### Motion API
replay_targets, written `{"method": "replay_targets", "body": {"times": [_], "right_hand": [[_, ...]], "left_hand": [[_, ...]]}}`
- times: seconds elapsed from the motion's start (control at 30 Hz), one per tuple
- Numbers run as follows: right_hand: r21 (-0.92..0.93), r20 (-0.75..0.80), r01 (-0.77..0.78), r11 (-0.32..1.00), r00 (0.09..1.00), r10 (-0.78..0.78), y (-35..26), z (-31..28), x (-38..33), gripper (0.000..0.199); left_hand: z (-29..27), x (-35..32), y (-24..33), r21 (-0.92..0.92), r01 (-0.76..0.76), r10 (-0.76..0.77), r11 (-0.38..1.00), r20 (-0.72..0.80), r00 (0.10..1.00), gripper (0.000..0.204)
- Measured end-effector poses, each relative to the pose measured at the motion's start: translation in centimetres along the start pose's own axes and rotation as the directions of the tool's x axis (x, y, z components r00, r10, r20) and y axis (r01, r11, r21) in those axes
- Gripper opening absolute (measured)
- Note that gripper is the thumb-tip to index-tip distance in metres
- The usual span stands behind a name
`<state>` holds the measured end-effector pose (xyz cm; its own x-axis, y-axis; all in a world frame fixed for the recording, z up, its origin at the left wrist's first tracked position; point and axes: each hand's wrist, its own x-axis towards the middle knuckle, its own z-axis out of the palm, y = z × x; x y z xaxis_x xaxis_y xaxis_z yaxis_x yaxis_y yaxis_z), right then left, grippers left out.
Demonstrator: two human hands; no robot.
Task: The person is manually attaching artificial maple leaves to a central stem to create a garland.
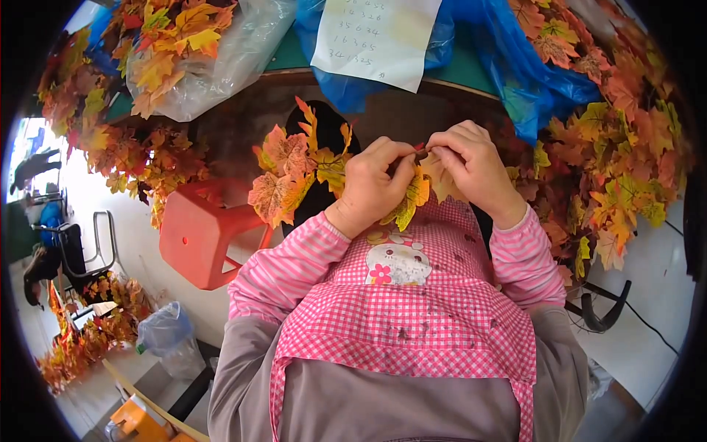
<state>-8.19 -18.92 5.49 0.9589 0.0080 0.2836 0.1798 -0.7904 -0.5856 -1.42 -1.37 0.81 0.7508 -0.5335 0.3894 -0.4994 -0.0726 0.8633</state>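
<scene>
An artificial maple leaf garland [289,168] in orange, red and yellow runs through my closed left hand [377,177]. Its leaves spread out to the left of that hand, and a yellow-green leaf [409,202] hangs just below it. My right hand [471,162] is closed too, its thumb and fingertips pinched close to the left ones. A pale orange leaf [442,180] hangs from under the right fingers. Both hands meet over my lap, above a pink checked apron [398,317]. The spot where the fingertips come together is small, and the joint there is mostly hidden.
Ahead is a green-topped table [294,51] bearing a handwritten paper sheet [375,44], blue plastic bags [515,81] and a clear bag [213,74]. Leaf garlands [618,147] hang over its right side, others [140,155] over its left. A red stool [199,236] stands at left.
</scene>
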Motion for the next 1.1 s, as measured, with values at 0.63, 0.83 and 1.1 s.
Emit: {"method": "replay_targets", "body": {"times": [0.63, 0.83, 1.1], "right_hand": [[-0.034, -0.040, 0.015, 0.999, 0.999, -0.017, -0.1, 0.8, 0.3, 0.009], [-0.058, -0.018, 0.021, 0.998, 1.000, -0.022, -0.3, 0.9, 0.1, 0.010], [-0.220, -0.066, 0.160, 0.962, 0.982, -0.178, -0.8, 1.7, 0.2, 0.009]], "left_hand": [[-0.7, 0.0, 0.0, 0.044, 0.012, -0.011, 0.999, -0.020, 1.000, 0.008], [-0.5, -0.1, 0.0, 0.054, 0.013, -0.012, 0.998, -0.015, 1.000, 0.007], [-0.5, -0.3, -0.3, 0.110, -0.015, 0.014, 0.994, 0.008, 1.000, 0.008]]}}
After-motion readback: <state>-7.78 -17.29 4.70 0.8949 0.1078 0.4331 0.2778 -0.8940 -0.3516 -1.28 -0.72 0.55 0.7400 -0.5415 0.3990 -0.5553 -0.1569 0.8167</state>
